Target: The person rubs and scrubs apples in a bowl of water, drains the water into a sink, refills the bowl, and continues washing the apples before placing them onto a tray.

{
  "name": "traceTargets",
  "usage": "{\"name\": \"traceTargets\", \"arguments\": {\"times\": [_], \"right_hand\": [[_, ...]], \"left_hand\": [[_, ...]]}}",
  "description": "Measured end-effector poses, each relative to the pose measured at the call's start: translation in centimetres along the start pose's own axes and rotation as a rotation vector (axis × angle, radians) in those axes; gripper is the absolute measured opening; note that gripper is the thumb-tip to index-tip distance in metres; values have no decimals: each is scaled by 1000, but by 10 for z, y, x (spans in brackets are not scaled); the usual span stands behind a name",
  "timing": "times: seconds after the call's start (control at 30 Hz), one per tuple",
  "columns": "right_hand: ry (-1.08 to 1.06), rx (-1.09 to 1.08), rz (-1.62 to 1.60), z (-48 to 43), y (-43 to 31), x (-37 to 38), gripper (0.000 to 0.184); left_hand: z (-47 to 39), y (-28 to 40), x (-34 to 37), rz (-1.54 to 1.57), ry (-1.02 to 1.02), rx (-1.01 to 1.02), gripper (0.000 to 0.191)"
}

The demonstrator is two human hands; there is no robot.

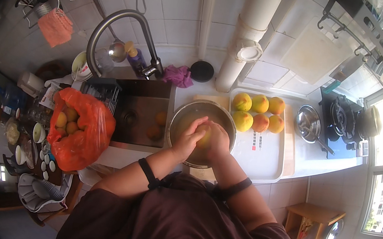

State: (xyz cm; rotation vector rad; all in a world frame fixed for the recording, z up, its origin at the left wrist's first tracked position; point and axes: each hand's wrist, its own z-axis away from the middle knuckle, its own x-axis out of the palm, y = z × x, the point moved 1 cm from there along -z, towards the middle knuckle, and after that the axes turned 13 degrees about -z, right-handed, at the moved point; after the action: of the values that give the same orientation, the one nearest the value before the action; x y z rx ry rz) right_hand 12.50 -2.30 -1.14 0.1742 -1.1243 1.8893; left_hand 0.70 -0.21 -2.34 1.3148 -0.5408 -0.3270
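Observation:
Both hands are over a round metal basin [181, 116] on the counter, cupped around one yellow peach [204, 140]. My left hand [188, 141] holds it from the left, fingers pointing up and inward. From the other side my right hand [218, 144] covers much of the fruit. Cloudy liquid seems to lie in the basin, though the hands hide part of it. Right of the basin, a white tray [263, 163] bears several yellow-red peaches [260, 103] in two rows at its far end.
A sink [140, 112] with peaches [155, 132] in it lies left of the basin, under a curved faucet [133, 14]. An orange plastic bag [97, 127] of peaches stands at its near left. A metal strainer or bowl [307, 124] and a gas stove [342, 119] are far right.

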Motion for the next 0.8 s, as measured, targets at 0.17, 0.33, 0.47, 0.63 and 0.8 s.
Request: {"name": "traceTargets", "arguments": {"times": [0.17, 0.33, 0.47, 0.63, 0.8], "right_hand": [[161, 104, 288, -14, 12, -8, 39], [-25, -176, 491, -48, 55, -36, 47], [-83, -335, 911, -44, 51, -23, 57], [16, -19, 1033, -38, 26, -10, 65], [96, -377, 1459, -79, 66, -40, 49]], "left_hand": [[-16, -17, -2, 51, 89, -314, 29], [-44, -49, -12, -62, 310, -465, 28], [-65, -99, -32, -104, 568, -687, 27], [-45, -32, -15, -587, 457, -499, 32], [-44, -50, -16, -665, 443, -467, 30]]}}
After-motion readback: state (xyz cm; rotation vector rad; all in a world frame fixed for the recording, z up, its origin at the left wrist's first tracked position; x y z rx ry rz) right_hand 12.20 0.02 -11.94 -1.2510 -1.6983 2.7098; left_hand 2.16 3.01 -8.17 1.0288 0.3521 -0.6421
